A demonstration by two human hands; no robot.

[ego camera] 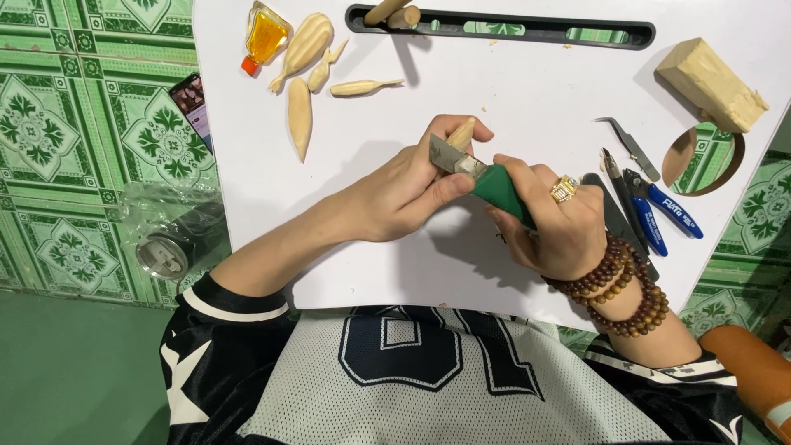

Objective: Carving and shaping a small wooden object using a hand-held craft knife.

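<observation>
Head view: left hand (pixel 404 194) closed around a small pale wooden piece (pixel 463 132), thumb pressed along the knife's back. Right hand (pixel 552 222) wrapped tight on the green-handled knife (pixel 494 188), blade laid against the piece's lower end. Piece's long axis tilted up and to the right, tip poking out above the left fingers, near the middle of the white board (pixel 511 91). Blade reaching in from the right, so knife hand just beside, touching the holding hand. Finished carved pieces (pixel 301 115) well apart, toward the far left corner.
</observation>
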